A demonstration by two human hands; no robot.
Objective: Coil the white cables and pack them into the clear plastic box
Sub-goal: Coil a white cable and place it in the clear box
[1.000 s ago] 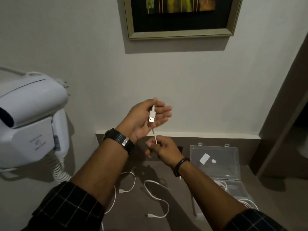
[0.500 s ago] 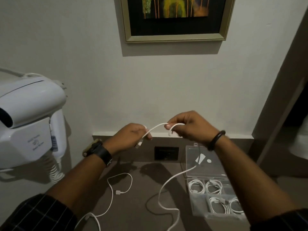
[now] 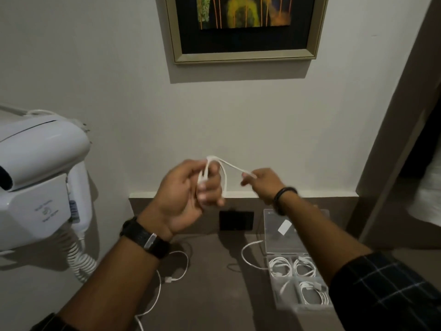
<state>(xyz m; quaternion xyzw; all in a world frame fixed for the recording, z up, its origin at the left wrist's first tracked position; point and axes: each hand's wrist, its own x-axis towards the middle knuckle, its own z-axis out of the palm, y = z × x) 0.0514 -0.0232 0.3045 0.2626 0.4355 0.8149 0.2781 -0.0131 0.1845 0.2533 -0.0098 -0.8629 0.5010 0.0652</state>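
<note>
My left hand point(image 3: 188, 194) is raised over the counter with a white cable point(image 3: 224, 168) looped around its fingers. My right hand point(image 3: 260, 182) pinches the same cable just to the right, pulling it taut. The cable's tail point(image 3: 248, 254) curves down to the counter beside the clear plastic box point(image 3: 284, 304). That box stands open at the right, with three coiled white cables point(image 3: 280, 269) in its compartments and its lid point(image 3: 274, 230) leaning back. A second loose white cable point(image 3: 171, 279) lies on the counter under my left forearm.
A white wall-mounted hair dryer point(image 3: 40, 177) with a spiral cord hangs at the left. A black wall socket point(image 3: 236, 220) sits behind the counter. A framed picture point(image 3: 243, 29) hangs above. The counter point(image 3: 210, 295) is brown; a dark wall panel bounds it at the right.
My left hand has turned palm up and a loop of cable now lies around its fingers. My right hand has moved closer, and the hanging tail has shortened and shifted toward the box.
</note>
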